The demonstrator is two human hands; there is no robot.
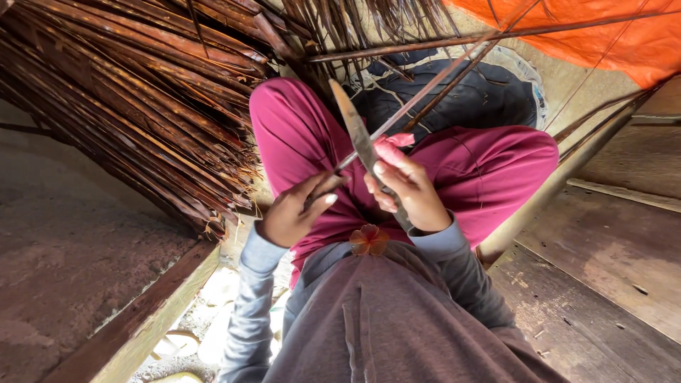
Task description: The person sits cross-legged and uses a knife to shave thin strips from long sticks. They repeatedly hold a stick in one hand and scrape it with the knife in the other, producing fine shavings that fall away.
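My left hand grips the near end of a long thin brown stick that runs up and to the right across my lap. My right hand holds a knife whose worn blade points up and away; the blade lies against the stick just past my left fingers. A pink cloth strip is wrapped around my right forefinger. Both hands hover above my magenta trousers.
A big bundle of dry brown leaf ribs fills the upper left. An orange tarp hangs at the top right. A dark cloth bundle lies beyond my knees. Wooden planks are at the right, a wooden beam at the lower left.
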